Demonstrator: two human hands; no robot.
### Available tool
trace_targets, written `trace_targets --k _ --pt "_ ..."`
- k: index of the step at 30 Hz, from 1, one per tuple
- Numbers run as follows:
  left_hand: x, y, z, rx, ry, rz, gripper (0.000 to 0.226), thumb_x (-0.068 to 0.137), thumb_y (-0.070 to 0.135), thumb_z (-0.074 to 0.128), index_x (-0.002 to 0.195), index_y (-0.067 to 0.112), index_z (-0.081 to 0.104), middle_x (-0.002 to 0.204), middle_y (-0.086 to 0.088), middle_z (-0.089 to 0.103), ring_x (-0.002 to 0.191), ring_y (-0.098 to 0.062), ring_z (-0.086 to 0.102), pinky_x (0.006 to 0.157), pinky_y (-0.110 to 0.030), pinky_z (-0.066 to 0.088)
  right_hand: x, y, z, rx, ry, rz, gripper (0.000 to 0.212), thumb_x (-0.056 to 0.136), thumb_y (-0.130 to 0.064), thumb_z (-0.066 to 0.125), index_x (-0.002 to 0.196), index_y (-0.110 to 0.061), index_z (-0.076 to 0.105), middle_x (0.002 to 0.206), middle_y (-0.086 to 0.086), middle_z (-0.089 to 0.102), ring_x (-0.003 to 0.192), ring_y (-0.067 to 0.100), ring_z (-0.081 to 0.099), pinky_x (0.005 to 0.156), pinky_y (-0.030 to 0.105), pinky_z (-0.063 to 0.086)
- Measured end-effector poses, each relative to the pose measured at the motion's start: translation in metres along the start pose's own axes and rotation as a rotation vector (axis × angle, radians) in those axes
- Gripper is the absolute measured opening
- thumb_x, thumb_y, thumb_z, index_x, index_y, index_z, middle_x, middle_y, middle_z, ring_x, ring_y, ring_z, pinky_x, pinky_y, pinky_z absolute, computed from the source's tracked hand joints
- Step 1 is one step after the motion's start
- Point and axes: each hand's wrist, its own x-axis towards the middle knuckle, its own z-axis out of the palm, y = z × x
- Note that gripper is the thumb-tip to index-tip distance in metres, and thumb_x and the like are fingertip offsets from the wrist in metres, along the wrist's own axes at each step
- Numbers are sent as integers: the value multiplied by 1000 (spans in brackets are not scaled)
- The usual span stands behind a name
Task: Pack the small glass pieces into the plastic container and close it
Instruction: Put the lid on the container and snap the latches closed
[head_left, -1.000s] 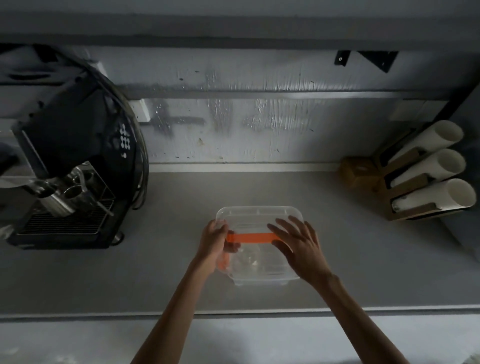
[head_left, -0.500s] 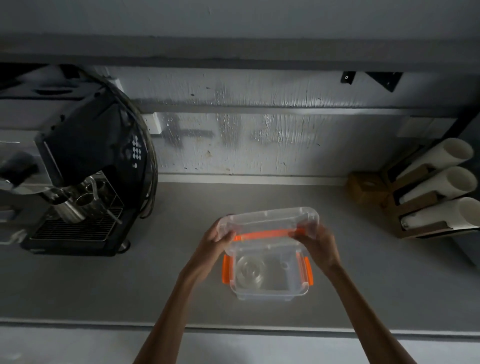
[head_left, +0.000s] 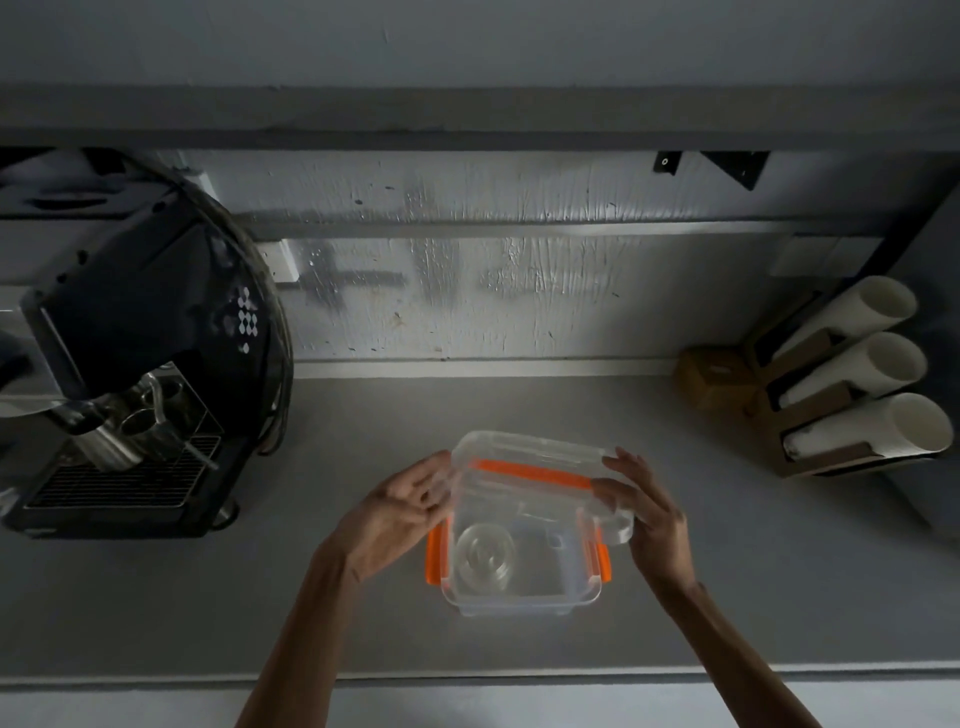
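Holding the clear lid (head_left: 524, 457) tilted above the plastic container (head_left: 519, 566), one grip on each end.

My left hand (head_left: 400, 514) pinches the lid's left edge; my right hand (head_left: 644, 514) clasps its right corner, fingers curled over it. The container sits on the table (head_left: 363, 597) beneath, right of the coffee machine (head_left: 130, 364), a round glass piece (head_left: 483, 558) inside.

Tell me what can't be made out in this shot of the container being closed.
Head view only:
- Glass pieces in the container: clear on clear in dim light; count uncertain.
- Lid: right corner hidden by the right hand, left edge by the left hand.
- Coffee machine: cut off by the left edge, too dark for detail.
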Motion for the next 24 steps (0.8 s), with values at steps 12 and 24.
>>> trace_targets --k 12,24 --pt "34 -37 6 532 598 224 39 97 11 51 136 17 51 64 -6 57 43 -7 52 50 -27 45 13 13 19 -15 -279 118 48 99 -15 48 146 -18 44 163 12 18 145 22 31 115 30 34" --pt "33 -96 1 1231 846 397 50 96 4 47 145 4 38 129 -24 59 116 -35 59 97 -35 43 3 -11 50 297 -186 745 50 100 -16 50 148 -8 38 154 6 39 143 22 38 109 14 26"
